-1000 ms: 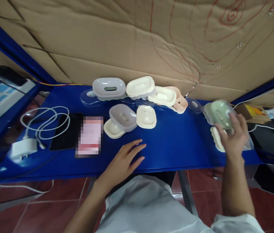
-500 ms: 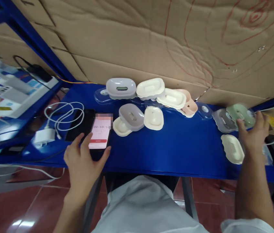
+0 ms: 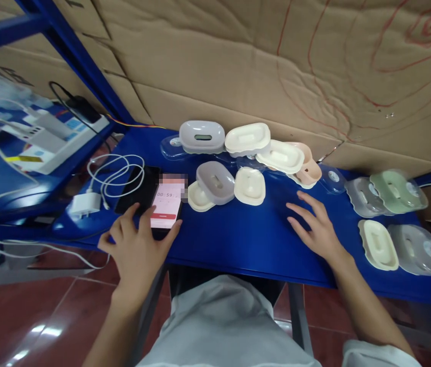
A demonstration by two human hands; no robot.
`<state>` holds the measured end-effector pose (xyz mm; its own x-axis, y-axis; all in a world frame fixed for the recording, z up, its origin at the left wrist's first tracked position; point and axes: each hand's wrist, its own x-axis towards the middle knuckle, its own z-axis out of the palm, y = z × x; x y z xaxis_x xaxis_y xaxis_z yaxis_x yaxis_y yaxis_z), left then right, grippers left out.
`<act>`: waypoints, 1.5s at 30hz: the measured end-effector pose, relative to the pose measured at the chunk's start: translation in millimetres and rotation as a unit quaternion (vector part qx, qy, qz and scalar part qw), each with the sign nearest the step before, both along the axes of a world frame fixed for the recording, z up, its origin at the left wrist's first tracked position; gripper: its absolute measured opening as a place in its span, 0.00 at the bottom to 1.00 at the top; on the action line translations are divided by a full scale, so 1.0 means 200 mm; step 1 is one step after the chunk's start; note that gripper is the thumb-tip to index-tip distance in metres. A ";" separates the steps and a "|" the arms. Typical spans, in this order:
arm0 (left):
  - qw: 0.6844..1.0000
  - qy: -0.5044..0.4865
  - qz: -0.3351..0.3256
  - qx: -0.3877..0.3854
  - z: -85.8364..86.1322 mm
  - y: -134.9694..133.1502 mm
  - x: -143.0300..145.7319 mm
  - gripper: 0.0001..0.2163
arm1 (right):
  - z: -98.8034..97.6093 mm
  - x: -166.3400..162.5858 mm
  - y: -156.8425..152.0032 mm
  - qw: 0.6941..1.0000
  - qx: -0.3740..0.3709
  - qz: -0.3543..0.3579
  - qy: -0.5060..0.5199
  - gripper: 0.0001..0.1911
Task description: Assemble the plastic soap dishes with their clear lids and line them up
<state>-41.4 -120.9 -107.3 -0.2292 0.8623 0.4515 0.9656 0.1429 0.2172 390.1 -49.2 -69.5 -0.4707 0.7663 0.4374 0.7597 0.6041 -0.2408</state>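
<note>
My left hand [image 3: 137, 247], fingers spread, rests around the lower end of a phone [image 3: 166, 204] with a lit timer screen. Its thumb and fingers are at the phone's edges. Over the blue tabletop, my right hand [image 3: 317, 229] is open and holds nothing. Nearest to it are a cream dish [image 3: 249, 186] and a peach soap-box part [image 3: 307, 168]. A grey soap dish [image 3: 215, 182] leans on another cream dish [image 3: 199, 198]. Behind stand a grey soap box [image 3: 202, 136] and cream trays [image 3: 247, 137].
At the right sit a green soap box [image 3: 393, 191], a grey one [image 3: 364, 196], a cream tray [image 3: 378, 245] and a clear-lidded box [image 3: 418, 250]. A white charger [image 3: 85, 203] with a coiled cable lies left. Cardboard [image 3: 215, 66] walls the back.
My right hand has moved left from the green soap box to the middle of the table. My left hand stays at the phone. The view has shifted slightly.
</note>
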 end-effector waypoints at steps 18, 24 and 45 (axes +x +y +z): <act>0.984 -0.016 -0.178 0.018 0.06 0.15 0.25 0.31 | -0.10 -0.32 0.15 0.992 -0.053 0.088 -0.075 0.25; 0.972 -0.023 -0.232 -0.019 0.07 0.29 0.37 0.21 | -0.07 -0.20 0.15 0.992 -0.057 0.096 -0.056 0.16; 0.890 -0.075 -0.448 -0.044 0.12 0.23 0.73 0.13 | -0.02 -0.21 0.08 0.997 0.002 0.065 0.031 0.10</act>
